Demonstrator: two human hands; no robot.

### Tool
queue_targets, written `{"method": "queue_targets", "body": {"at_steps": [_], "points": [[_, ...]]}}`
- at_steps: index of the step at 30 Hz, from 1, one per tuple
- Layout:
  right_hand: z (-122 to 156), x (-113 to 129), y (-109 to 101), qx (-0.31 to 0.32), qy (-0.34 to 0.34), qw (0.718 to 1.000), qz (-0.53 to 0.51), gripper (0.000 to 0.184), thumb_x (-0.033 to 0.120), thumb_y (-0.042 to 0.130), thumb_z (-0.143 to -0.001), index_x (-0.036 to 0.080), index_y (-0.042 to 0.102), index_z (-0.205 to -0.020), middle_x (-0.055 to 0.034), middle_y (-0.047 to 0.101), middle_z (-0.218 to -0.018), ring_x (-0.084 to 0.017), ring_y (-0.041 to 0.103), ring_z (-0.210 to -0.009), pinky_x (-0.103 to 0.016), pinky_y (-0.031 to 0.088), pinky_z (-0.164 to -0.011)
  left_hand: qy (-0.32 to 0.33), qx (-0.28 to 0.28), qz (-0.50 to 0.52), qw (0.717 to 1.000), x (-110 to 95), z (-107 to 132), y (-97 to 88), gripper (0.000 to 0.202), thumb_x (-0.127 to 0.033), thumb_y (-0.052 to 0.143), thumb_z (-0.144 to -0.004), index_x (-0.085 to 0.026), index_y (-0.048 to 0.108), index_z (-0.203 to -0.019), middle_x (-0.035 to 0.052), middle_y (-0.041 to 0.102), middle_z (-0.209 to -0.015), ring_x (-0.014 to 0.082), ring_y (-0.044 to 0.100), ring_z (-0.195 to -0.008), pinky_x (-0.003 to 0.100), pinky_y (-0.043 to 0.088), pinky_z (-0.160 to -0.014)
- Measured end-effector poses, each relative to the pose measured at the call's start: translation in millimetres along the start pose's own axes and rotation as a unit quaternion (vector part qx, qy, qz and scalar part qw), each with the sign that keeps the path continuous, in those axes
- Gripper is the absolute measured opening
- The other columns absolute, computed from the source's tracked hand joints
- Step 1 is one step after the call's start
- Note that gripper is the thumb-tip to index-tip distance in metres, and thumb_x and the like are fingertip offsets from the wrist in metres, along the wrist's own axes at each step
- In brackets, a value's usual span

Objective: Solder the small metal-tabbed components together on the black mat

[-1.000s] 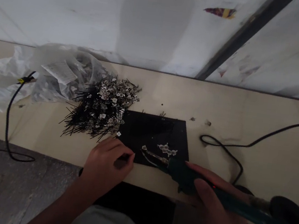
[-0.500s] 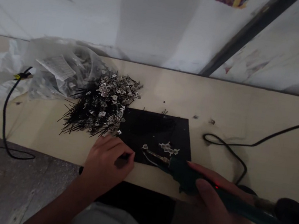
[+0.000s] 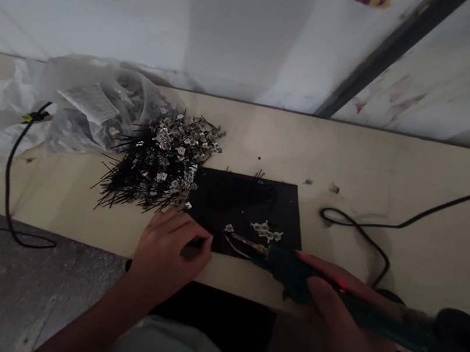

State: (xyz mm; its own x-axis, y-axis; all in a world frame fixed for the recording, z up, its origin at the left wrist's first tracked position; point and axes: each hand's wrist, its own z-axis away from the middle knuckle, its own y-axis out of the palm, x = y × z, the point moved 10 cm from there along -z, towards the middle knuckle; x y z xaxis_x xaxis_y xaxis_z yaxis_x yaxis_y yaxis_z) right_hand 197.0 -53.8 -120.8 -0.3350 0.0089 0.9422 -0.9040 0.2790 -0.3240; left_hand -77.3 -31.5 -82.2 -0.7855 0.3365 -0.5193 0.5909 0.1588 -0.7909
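In my right hand is a dark green soldering iron with a small red light glowing on its grip. Its metal tip, with a thin feed tube beneath it, points left at a small metal tab on the black mat; whether they touch is hard to tell. My left hand rests by the mat's front left edge, thumb and forefinger pinched together. What the pinch holds, if anything, is too dark to make out. Right of the tab lie several joined metal tabs, just above the iron.
A heap of metal tabs with black wires overlaps the mat's left side. Behind it lies a clear plastic bag with a paper label. Black cables run across the table at right and hang over its edge at left.
Both hands and the soldering iron stay almost where they were. The iron's tip sits very slightly lower against the small tab, and the whole view has shifted a little.
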Motion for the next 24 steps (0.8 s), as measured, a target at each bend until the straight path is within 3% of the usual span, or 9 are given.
{"method": "queue_targets", "body": {"at_steps": [10, 24], "points": [[-3, 9, 4, 0.007, 0.004, 1.000, -0.013, 0.013, 0.041, 0.082, -0.083, 0.033, 0.086, -0.092, -0.0038, 0.080, -0.085, -0.019, 0.077, -0.070, -0.021, 0.061, -0.060, 0.009, -0.005, 0.007, 1.000, -1, 0, 0.3, 0.014, -0.015, 0.067, -0.090, -0.020, 0.069, -0.078, -0.0010, 0.067, -0.075, 0.0177, 0.062, -0.076, 0.034, 0.043, -0.078], [4, -10, 1, 0.002, 0.036, 0.999, -0.034, 0.019, 0.042, 0.084, -0.082, 0.029, 0.086, -0.096, -0.0061, 0.080, -0.092, -0.021, 0.075, -0.076, -0.026, 0.061, -0.065, 0.017, -0.015, 0.003, 1.000, -2, 1, -0.4, 0.014, -0.015, 0.067, -0.091, -0.020, 0.068, -0.079, -0.0012, 0.068, -0.076, 0.0177, 0.062, -0.077, 0.035, 0.045, -0.081]]}}
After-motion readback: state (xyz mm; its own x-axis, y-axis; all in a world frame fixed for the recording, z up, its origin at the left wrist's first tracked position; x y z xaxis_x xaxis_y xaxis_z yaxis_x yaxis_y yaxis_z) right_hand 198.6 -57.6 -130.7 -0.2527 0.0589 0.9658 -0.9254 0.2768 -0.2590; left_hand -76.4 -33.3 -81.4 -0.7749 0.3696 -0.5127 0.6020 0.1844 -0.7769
